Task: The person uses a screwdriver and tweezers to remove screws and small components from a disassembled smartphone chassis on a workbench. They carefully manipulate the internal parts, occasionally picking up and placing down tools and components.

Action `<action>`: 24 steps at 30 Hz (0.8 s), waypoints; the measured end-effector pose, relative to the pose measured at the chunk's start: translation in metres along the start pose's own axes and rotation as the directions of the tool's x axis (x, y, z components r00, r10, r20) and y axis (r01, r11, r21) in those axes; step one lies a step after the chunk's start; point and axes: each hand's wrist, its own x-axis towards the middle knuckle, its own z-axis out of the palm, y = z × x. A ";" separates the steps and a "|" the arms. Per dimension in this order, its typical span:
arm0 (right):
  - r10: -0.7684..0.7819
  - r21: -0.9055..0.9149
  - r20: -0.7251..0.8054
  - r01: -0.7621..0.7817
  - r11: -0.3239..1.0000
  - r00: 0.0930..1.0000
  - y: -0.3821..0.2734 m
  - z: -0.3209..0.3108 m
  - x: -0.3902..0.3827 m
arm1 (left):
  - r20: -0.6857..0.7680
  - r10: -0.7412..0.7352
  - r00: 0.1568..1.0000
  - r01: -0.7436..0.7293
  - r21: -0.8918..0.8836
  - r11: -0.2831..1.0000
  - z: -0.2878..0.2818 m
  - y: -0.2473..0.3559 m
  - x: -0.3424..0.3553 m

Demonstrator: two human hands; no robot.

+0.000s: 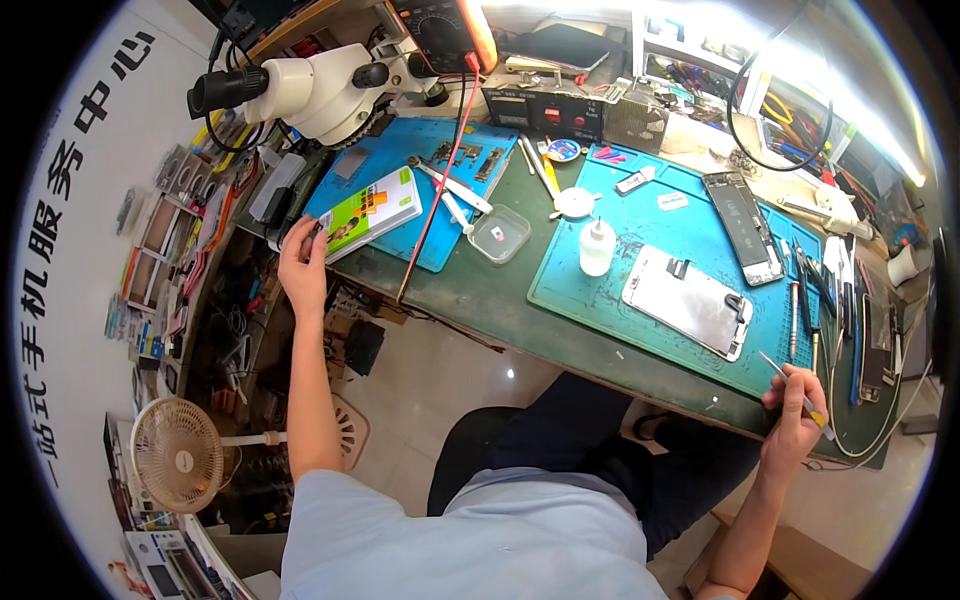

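Observation:
My left hand [302,262] is at the bench's left edge, beside a green-and-white box [372,212]. Its fingers are closed around something small and dark that I cannot make out. My right hand [795,412] is at the bench's front right edge, closed on a slim pointed tool [775,366] with a grey and yellow handle end. The tip points toward a phone screen assembly [690,300], which lies silvery back up on the blue mat [590,290], apart from the tool. Behind it rests an opened phone body [742,228]. A white dispenser bottle [597,248] stands upright left of the screen.
A microscope [315,92] and a multimeter [440,35] stand at the back left; the red lead [437,190] hangs across the bench. A clear plastic dish [500,234] sits mid-bench. Several hand tools [815,290] lie at the right. A fan [178,455] stands low left.

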 end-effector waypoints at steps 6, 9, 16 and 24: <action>0.012 -0.010 -0.031 -0.012 1.000 0.999 0.001 0.000 0.000 | 0.196 -0.017 0.981 0.065 -0.244 0.968 -0.008 -0.024 -0.016; 0.014 -0.012 -0.036 -0.014 1.000 0.999 0.002 0.000 0.001 | 0.230 0.103 0.968 -0.101 -0.019 0.995 -0.012 -0.009 -0.011; 0.022 -0.013 -0.053 -0.023 1.000 0.998 0.001 0.002 0.000 | 0.166 0.422 0.891 -0.448 0.169 0.878 -0.014 0.002 -0.008; 0.024 -0.025 -0.044 -0.025 0.999 0.999 0.000 0.000 0.000 | -0.138 0.304 0.943 -0.265 0.247 0.932 0.003 0.006 0.044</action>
